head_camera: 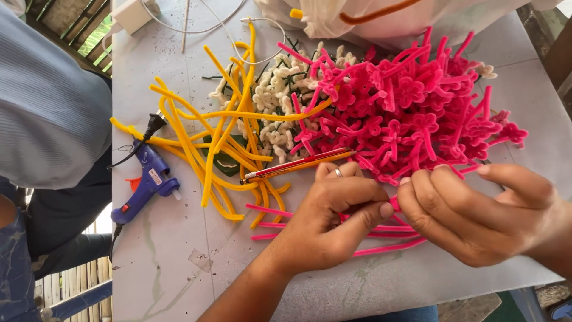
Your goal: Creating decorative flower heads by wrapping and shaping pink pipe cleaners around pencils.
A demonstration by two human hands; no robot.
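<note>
My left hand [333, 220] and my right hand [476, 214] meet over loose pink pipe cleaners [387, 245] on the white table [173, 256], fingers pinched together on a pink piece [395, 204] between them. A pencil [298, 165] sticks out from my left hand, pointing left. Behind the hands lies a big pile of pink pipe-cleaner flowers [411, 113], with white flowers [280, 95] and long yellow pipe cleaners [220, 137] to its left.
A blue glue gun [146, 185] with a black cord lies at the table's left edge. A white charger [132, 15] and cables sit at the top left, a white bag [381, 18] at the top. Another person in grey [47, 101] sits at left.
</note>
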